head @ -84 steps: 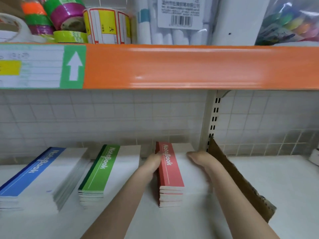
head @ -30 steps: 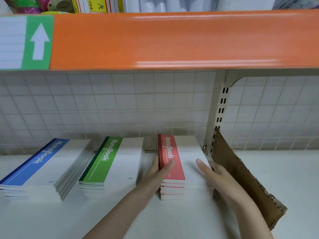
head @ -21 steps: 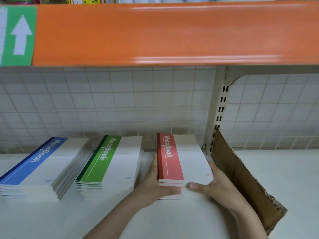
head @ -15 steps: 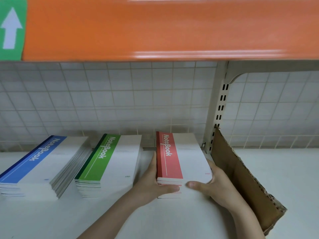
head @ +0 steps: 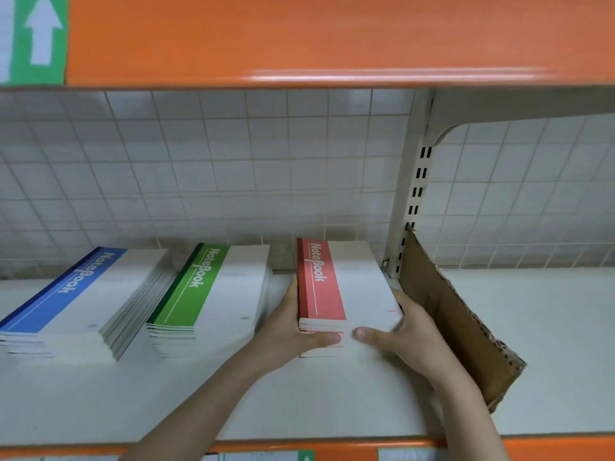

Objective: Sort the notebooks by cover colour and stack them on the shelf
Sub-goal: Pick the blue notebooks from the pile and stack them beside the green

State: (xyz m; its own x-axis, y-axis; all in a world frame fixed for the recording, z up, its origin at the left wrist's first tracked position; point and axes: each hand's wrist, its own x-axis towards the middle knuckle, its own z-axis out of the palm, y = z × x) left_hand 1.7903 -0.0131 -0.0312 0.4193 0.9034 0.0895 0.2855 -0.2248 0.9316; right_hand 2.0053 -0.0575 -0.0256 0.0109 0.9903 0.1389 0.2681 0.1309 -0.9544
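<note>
Fingers of both hands curl round the red notebook stack [head: 346, 294], one hand on each side of it. Her or his left hand [head: 286, 331] grips the spine side, with the thumb laid across the front edge of the pile, and the right hand [head: 404, 337] clasps the white page side, its thumb reaching across the front edge toward the other thumb. That stack sits on the white shelf [head: 332, 400], well back toward the tiled wall [head: 216, 168] and just left of the slotted upright post [head: 412, 194]. A torn piece of cardboard [head: 456, 324] stands on edge just beside the right hand, leaning against the post. To the left of the red stack lies a green notebook stack [head: 209, 301], close by but apart, and further left a blue notebook stack [head: 76, 301] whose lower books are fanned out to the right. An orange shelf edge [head: 332, 38] with a green arrow label [head: 38, 38] runs overhead.
</note>
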